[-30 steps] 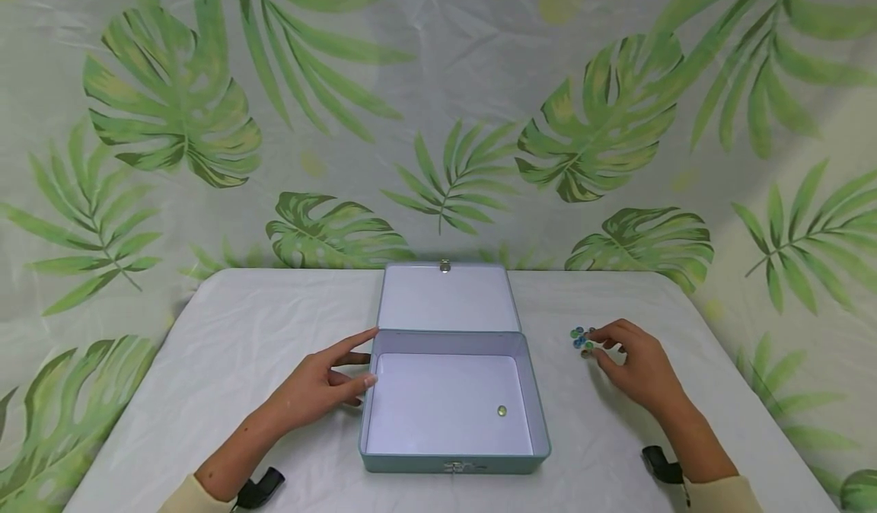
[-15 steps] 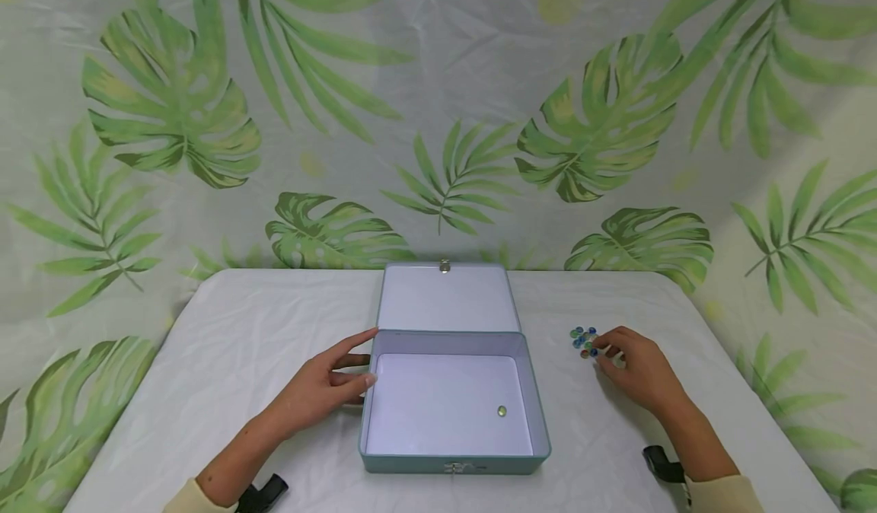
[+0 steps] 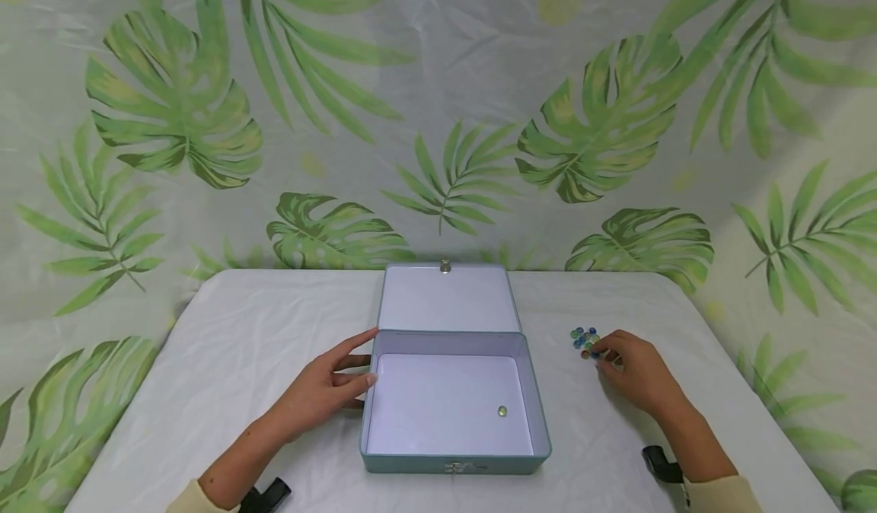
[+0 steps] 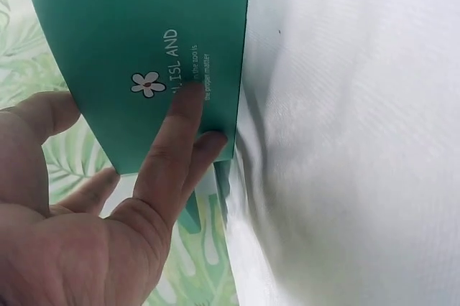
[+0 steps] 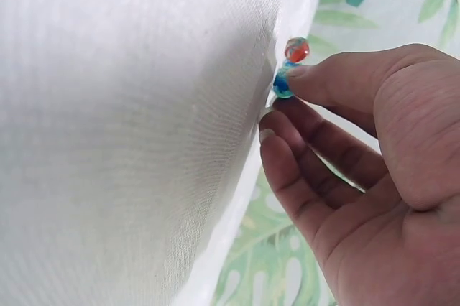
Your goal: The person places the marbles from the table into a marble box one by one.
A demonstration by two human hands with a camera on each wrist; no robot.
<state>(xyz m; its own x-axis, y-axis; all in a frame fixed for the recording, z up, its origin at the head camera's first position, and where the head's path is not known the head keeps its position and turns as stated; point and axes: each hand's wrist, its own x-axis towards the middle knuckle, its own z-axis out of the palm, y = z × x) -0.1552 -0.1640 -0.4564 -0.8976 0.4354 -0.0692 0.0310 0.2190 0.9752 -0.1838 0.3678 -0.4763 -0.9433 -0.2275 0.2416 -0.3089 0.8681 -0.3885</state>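
Note:
A teal tin box point(image 3: 455, 464) with a white inside stands at the middle of the table, its lid point(image 3: 448, 297) tipped back. My left hand point(image 3: 322, 387) rests on the box's left side, thumb at the rim and fairly straight fingers against the printed wall point(image 4: 151, 26). One yellow-green marble point(image 3: 502, 411) lies inside, toward the right. To the right of the box, my right hand point(image 3: 633, 368) pinches a blue marble point(image 5: 282, 85) between thumb and fingers, close over the cloth. An orange-red marble point(image 5: 297, 49) lies beside it. Several more blue and green marbles point(image 3: 578, 333) are clustered left of the fingertips.
White cloth point(image 3: 274, 315) covers the table. Behind it hangs a leaf-printed curtain point(image 3: 466, 64). A metal clasp point(image 3: 454, 467) is on the box's front, and a catch point(image 3: 445, 267) on the lid's far edge. Black wrist cameras point(image 3: 661, 465) are strapped on both wrists.
My right hand has drawn back slightly toward me at the edge of the marble cluster, and its fingertips have closed together on the blue marble. My left hand and the box have stayed in place.

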